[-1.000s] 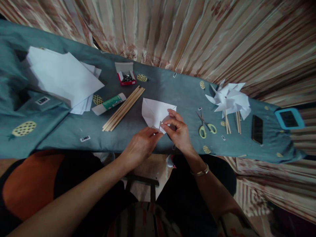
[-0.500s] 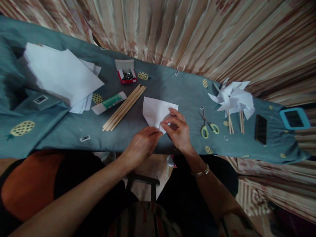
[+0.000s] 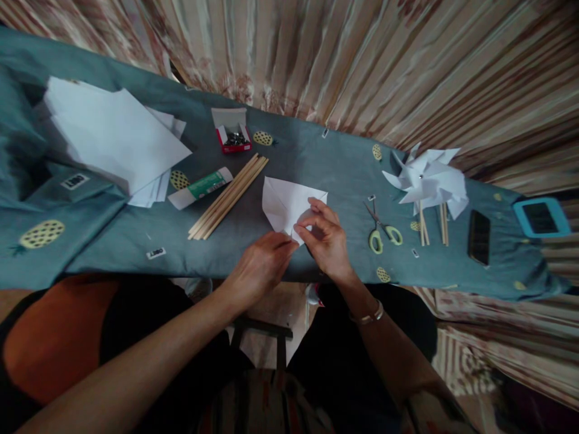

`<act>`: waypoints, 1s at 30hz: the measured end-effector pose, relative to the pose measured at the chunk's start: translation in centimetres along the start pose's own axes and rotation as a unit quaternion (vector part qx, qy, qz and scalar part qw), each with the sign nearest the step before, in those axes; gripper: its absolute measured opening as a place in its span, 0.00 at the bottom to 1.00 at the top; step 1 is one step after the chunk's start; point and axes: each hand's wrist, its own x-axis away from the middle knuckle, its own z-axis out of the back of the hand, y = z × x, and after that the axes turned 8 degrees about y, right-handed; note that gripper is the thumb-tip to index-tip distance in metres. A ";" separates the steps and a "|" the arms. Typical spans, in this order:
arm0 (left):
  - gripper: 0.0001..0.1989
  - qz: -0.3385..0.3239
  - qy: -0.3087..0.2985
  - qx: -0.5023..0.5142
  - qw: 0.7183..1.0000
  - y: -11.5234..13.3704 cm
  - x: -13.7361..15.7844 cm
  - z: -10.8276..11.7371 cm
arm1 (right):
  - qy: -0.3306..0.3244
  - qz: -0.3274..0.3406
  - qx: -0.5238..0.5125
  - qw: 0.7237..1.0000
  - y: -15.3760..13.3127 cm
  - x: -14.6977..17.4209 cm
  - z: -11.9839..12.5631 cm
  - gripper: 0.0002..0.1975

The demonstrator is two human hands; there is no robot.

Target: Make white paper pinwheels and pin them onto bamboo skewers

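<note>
white paper (image 3: 286, 202), left fingers (image 3: 281, 239) and right fingers (image 3: 306, 232) pinching near corner, bare cloth (image 3: 350, 193) toward scissors (image 3: 377, 222)

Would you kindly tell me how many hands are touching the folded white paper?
2: the left hand at the near corner of the folded white paper, the right hand just right of it.

a creased white paper (image 3: 288, 198) lies over the blue-green cloth (image 3: 341, 166), wide edge away, near corner pinched.
</note>
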 end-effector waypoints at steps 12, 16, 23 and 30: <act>0.11 0.004 -0.009 -0.003 1.000 0.1 -0.1 0.3 | -0.007 0.065 0.052 0.997 -0.4 0.2 0.3 0.05; 0.11 0.004 -0.002 -0.003 1.000 0.1 -0.1 0.2 | -0.012 0.096 0.073 0.993 -0.5 0.2 0.4 0.07; 0.10 -0.004 0.004 0.004 1.000 0.1 -0.2 0.2 | -0.016 0.116 0.090 0.989 -0.3 0.3 0.4 0.10; 0.10 -0.006 0.005 -0.002 1.000 0.2 -0.2 0.3 | -0.033 0.123 0.108 0.986 -0.3 0.3 0.5 0.12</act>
